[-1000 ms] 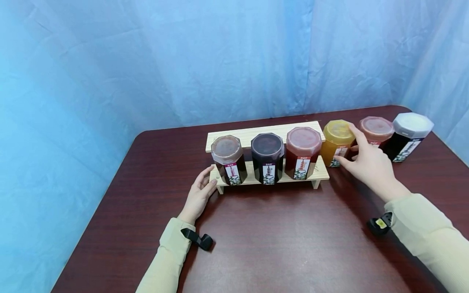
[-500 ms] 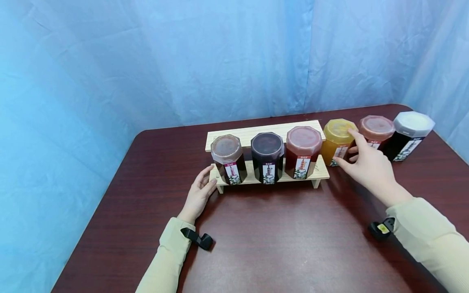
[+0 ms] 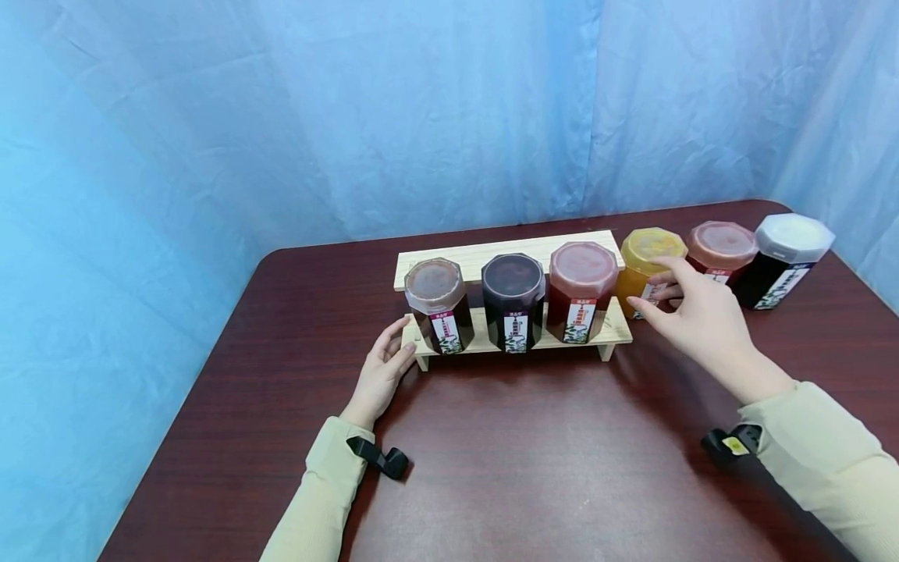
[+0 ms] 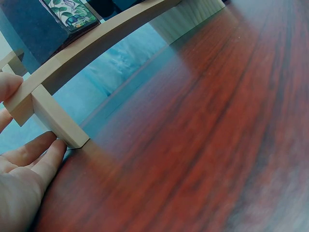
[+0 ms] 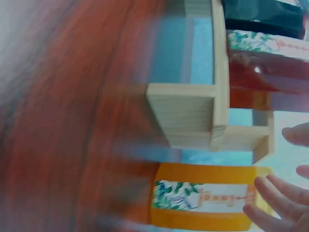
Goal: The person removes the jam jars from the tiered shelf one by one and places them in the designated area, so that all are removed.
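Note:
A two-tier wooden rack (image 3: 506,259) holds a row of three octagonal jars: a brown one (image 3: 437,300), a nearly black one (image 3: 513,300) and a red one (image 3: 580,293). My left hand (image 3: 380,378) holds the left end of its lower shelf, thumb at the front corner; in the left wrist view fingertips (image 4: 54,145) meet the leg. Just right of the rack, a yellow jar (image 3: 637,277) stands on the table. My right hand (image 3: 705,324) is in front of that jar, fingers loosely bent and thumb apart from them. In the right wrist view its fingertips (image 5: 260,186) overlap the jar's top end.
To the right of the yellow jar stand a second red jar (image 3: 721,242), partly hidden by my right hand, and a black jar with a white lid (image 3: 790,261). Light blue curtains (image 3: 435,117) hang behind and beside the dark red-brown table (image 3: 520,460).
My right hand has drawn slightly toward me and left, its index finger coming down from the yellow jar's lid. The left hand, the rack and the jars have stayed in place.

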`<state>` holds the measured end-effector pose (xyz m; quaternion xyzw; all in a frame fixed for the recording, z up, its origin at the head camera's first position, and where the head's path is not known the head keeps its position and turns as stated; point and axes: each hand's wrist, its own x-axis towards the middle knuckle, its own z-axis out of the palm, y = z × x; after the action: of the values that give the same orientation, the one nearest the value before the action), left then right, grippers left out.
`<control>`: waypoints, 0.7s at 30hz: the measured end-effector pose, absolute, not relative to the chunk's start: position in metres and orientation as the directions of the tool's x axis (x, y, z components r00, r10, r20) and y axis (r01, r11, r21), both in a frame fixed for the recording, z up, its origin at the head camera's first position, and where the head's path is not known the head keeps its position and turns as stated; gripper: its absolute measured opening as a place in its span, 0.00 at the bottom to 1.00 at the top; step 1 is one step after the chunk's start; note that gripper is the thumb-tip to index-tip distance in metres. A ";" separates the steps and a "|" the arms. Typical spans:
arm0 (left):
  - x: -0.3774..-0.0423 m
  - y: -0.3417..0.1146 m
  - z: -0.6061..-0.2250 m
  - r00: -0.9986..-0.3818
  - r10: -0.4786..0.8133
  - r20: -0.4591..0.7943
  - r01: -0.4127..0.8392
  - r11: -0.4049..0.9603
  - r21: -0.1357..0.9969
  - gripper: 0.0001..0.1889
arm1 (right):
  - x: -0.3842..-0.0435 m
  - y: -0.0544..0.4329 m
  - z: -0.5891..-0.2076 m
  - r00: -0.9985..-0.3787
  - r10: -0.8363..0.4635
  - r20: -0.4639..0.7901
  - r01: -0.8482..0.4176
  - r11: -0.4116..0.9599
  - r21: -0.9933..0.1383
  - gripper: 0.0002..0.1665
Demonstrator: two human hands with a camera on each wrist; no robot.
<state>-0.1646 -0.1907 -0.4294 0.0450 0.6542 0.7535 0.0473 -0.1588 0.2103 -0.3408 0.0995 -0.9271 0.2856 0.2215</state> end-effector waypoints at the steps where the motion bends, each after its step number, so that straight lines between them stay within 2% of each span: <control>1: -0.164 -0.191 -0.429 -0.991 0.130 0.006 -0.013 -0.138 0.990 0.27 | -0.158 0.209 -0.339 -0.877 -0.058 0.478 -0.322 0.808 -0.493 0.28; 7: -0.165 -0.191 -0.430 -0.991 0.131 0.002 -0.016 -0.140 0.990 0.27 | -0.153 0.200 -0.328 -0.874 -0.098 0.475 -0.385 0.736 -0.557 0.33; 13: -0.164 -0.191 -0.430 -0.991 0.132 0.011 -0.009 -0.153 0.988 0.27 | -0.149 0.192 -0.321 -0.871 -0.131 0.473 -0.416 0.710 -0.568 0.38; 21: -0.165 -0.191 -0.433 -0.992 0.124 0.025 0.002 -0.178 0.984 0.27 | -0.148 0.184 -0.316 -0.865 -0.153 0.478 -0.445 0.673 -0.590 0.50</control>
<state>-0.1651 -0.1912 -0.4326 0.0495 0.6400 0.7657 0.0398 -0.1476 0.1840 -0.3165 0.1676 -0.8928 0.3679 0.1988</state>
